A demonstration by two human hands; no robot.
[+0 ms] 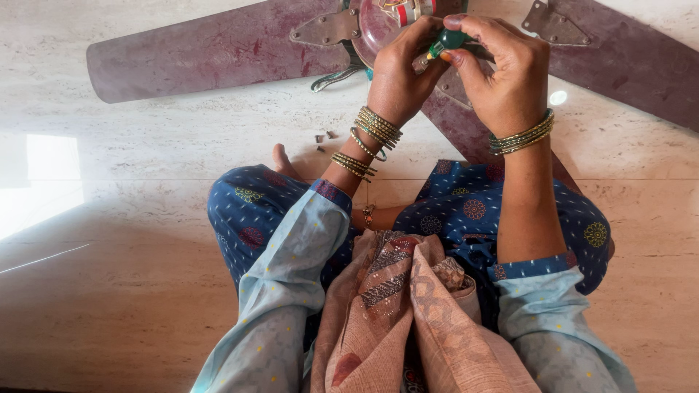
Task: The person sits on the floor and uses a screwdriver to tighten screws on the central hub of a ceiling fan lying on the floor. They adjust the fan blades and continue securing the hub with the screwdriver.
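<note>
Marble floor (145, 306) carried a maroon ceiling fan (218, 51) | right hand (506, 80) gripped a green-handled screwdriver (448, 40) | left hand (400, 73) clasped the fan's motor hub (378, 25) | loose screws (324, 138) lay nearby.

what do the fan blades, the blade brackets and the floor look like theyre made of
Fan blades: probably painted metal or board, dull maroon, blotchy and worn. Blade brackets: bare grey metal, going by the flat plates with screw heads. Floor: polished stone, likely marble, beige with faint veins and glossy window reflections.
</note>
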